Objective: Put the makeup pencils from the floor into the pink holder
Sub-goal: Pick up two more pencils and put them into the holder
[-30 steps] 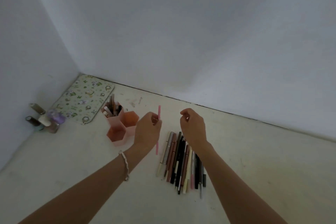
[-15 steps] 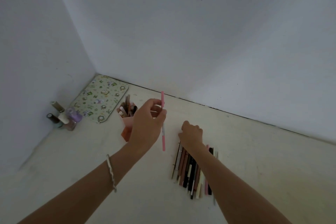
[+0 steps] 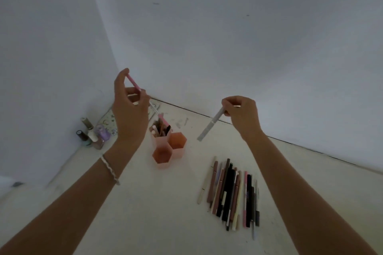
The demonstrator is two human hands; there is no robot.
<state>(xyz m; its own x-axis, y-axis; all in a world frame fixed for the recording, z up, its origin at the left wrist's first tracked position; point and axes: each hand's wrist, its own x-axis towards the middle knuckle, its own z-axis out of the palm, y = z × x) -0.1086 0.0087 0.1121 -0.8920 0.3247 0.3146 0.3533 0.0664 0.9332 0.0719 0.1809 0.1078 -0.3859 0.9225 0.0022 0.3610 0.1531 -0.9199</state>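
The pink holder (image 3: 176, 151), made of three hexagonal cups, stands on the floor; its far cup has several pencils in it, the two near cups look empty. My left hand (image 3: 128, 109) is raised above it and pinches a pink pencil (image 3: 134, 85), tilted with its lower tip at the far cup's mouth. To the right, my right hand (image 3: 241, 114) holds a silver-grey pencil (image 3: 210, 126) in the air, slanting down to the left. A pile of several makeup pencils (image 3: 230, 190) lies on the floor below my right arm.
Small nail polish bottles (image 3: 93, 134) stand in the corner at the left wall. A patterned mat (image 3: 107, 118) lies behind my left hand, mostly hidden. White walls close off the back and left. Bare floor lies in front of the holder and right of the pile.
My left hand rose and tipped the pink pencil down toward the holder's far cup. My right hand lifted a silver-grey pencil from the pile into the air.
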